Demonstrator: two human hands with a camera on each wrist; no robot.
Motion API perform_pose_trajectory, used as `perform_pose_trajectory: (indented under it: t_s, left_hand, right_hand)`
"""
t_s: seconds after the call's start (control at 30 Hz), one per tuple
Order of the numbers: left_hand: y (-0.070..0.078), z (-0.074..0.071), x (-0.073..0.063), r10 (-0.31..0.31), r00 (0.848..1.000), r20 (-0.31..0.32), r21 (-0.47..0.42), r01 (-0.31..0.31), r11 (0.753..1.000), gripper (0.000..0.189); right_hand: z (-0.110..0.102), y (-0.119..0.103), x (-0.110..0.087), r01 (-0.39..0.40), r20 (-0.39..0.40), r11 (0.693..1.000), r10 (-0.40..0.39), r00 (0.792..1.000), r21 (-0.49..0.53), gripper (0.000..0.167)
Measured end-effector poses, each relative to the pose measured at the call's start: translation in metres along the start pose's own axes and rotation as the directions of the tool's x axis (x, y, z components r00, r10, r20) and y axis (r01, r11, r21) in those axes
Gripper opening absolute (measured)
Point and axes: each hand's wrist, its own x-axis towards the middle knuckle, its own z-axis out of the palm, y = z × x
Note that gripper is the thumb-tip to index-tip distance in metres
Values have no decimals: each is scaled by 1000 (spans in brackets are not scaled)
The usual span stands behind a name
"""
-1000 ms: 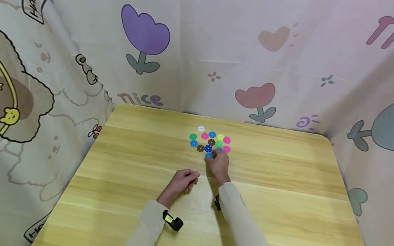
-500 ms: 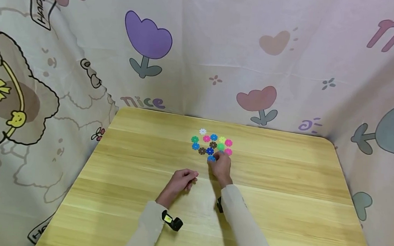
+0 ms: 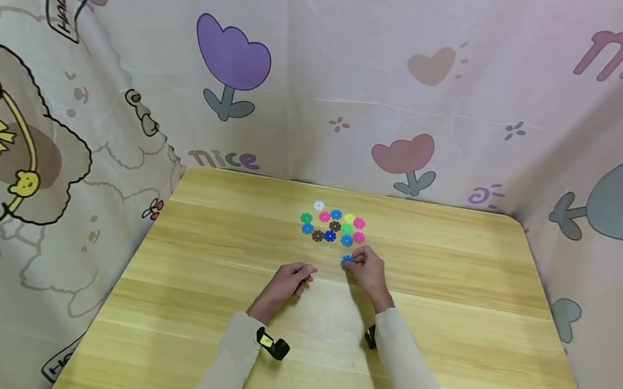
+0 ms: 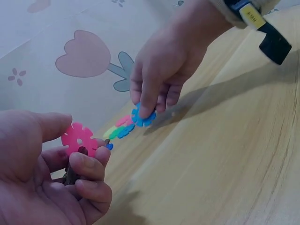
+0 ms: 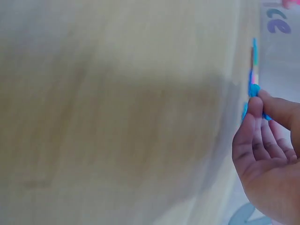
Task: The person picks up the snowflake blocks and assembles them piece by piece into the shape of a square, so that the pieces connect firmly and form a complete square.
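Note:
Between thumb and curled fingers, my left hand (image 3: 287, 282) holds a pink notched snowflake disc (image 4: 77, 138); a dark brown piece (image 4: 71, 174) shows against it, partly hidden by the fingers. Ahead and to the right, my right hand (image 3: 369, 275) pinches a light blue snowflake disc (image 3: 347, 259) by its edge, just over the table. Beyond that hand lies a loose cluster of flat discs, among them a dark blue disc (image 3: 329, 236), another light blue disc (image 3: 346, 240), a brown disc (image 3: 317, 236) and a white disc (image 3: 318, 205).
The wooden table (image 3: 181, 282) carries the cluster near its far edge. Behind it and along both sides hangs a printed curtain (image 3: 323, 66). Each sleeve bears a black wrist camera (image 3: 273, 344).
My right hand has drawn the light blue disc away from the cluster, to the right and nearer to me. My left hand stays almost in place, the pink disc now showing at its fingertips.

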Motion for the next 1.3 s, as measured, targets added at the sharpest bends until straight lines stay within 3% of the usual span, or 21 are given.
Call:
perform_pose_trajectory:
  t_s: [0.27, 0.53, 0.73, 1.0, 1.3]
  left_hand:
    - [8, 1, 0, 32, 999, 18, 45, -33, 998, 41]
    - [17, 3, -1, 90, 987, 134, 72, -100, 992, 40]
    - [17, 4, -3, 113, 974, 199, 73, -129, 989, 41]
    - [16, 8, -4, 128, 951, 281, 29, -142, 989, 43]
    - [12, 7, -4, 110, 957, 270, 43, -126, 991, 40]
  right_hand:
    - [-21, -11, -23, 102, 44, 993, -105, 994, 65, 22]
    - [-25, -26, -37, 100, 119, 970, -129, 984, 222, 26]
    - [-26, -54, -49, 87, 151, 945, -141, 978, 316, 23]
    - [-20, -72, -57, 120, 178, 957, -170, 969, 264, 21]
    - [-13, -69, -57, 124, 175, 958, -173, 969, 258, 21]
